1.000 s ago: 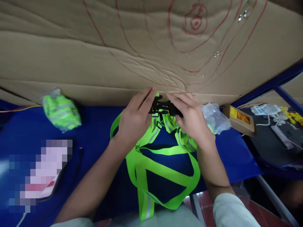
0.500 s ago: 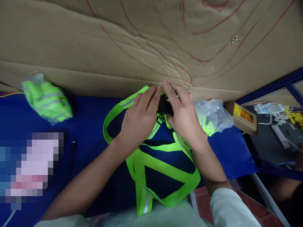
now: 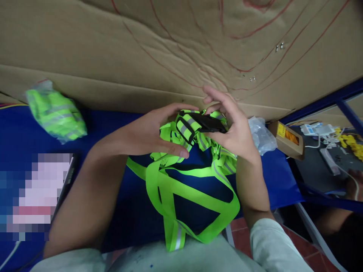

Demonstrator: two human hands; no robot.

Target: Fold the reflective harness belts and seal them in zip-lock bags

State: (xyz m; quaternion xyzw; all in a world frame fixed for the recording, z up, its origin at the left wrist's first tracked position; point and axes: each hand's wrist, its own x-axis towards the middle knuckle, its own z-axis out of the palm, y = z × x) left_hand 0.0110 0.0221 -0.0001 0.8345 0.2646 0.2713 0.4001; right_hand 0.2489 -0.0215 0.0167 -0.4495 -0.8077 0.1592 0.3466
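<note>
We grip a black buckle (image 3: 210, 122) in our right hand (image 3: 239, 130), our left hand (image 3: 147, 130) spread wide around bunched straps (image 3: 168, 132); the green reflective harness (image 3: 195, 194) runs from center toward six o'clock, a bagged green bundle (image 3: 56, 113) near nine.

No text can be read; the yellow label (image 3: 281, 130) on the brown box (image 3: 287, 145) at three o'clock is too blurred.
</note>
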